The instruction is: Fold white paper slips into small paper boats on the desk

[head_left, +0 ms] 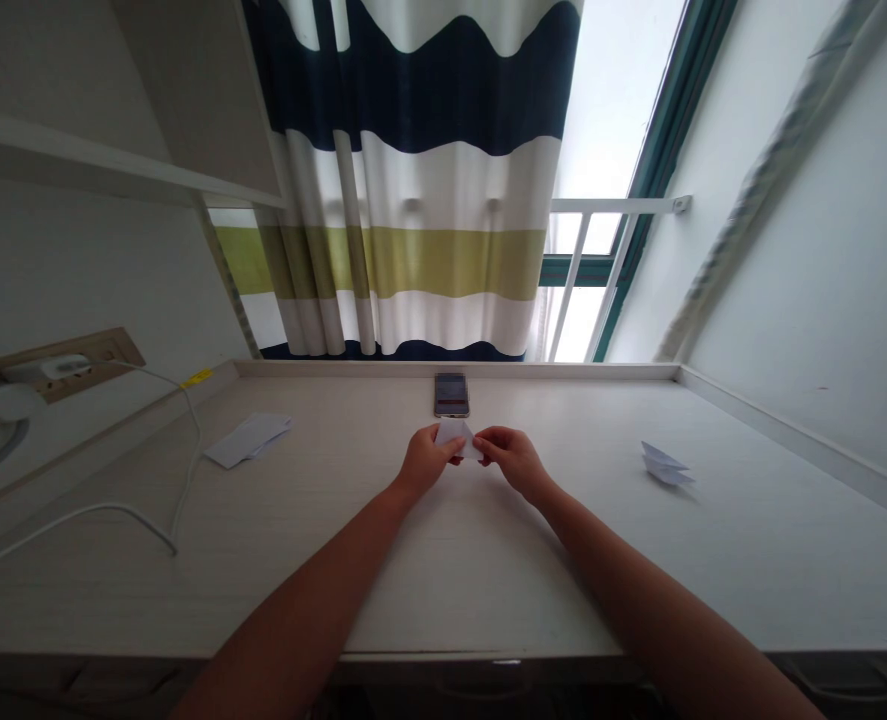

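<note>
The left hand [422, 462] grips the left side of a small folded white paper [452, 434], thumb on top; the right hand [514, 457] pinches its right edge between thumb and fingers; the paper is just on the near side of a smartphone [452, 396] lying on the pale desk [473, 590]; loose paper sheets [248, 438] lie well to the left, folded paper pieces [666, 465] well to the right.

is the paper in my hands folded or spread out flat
Folded: the white paper between your left hand and right hand shows a slanted edge on its right side; individual layers are too small to tell.
</note>
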The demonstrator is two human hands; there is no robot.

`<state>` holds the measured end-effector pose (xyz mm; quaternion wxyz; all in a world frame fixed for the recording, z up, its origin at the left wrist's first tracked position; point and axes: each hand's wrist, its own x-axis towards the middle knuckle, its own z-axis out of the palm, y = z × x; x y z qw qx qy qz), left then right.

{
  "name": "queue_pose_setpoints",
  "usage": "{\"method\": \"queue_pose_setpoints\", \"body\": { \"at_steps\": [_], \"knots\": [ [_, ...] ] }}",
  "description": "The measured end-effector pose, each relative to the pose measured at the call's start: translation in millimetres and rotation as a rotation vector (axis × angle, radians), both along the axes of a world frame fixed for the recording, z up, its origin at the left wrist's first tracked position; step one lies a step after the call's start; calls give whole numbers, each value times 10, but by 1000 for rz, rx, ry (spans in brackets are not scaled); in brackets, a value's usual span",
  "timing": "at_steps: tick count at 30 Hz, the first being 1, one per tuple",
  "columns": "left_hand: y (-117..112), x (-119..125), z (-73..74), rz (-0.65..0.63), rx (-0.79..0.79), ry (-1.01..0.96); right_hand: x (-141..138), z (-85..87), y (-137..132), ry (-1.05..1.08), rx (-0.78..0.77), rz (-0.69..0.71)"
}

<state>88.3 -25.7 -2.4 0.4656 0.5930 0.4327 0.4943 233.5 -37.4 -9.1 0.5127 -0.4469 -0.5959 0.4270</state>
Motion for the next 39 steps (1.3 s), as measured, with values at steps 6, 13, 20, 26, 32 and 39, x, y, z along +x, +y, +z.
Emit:
{"method": "queue_pose_setpoints", "body": {
  "at_steps": [6,13,20,26,32,39],
  "knots": [
    [-21,-2,18,-38,-36,-42,4,24,-12,-21,2,-5],
    [1,2,-36,-135,-121,-90,-7,61,-53,-39,0,-47],
    [43,12,-121,-256,-143,-24,-4,51,-44,-19,10,-75],
    [30,-4,-109,-240,5,40,-11,77,-49,21,-37,-80],
    [-16,-38,-55,-78,201,98,-22,92,-63,53,-70,-66],
    [-30,-27,-61,-39,256,141,-26,82,-63,62,-87,-71]
  ]
}}
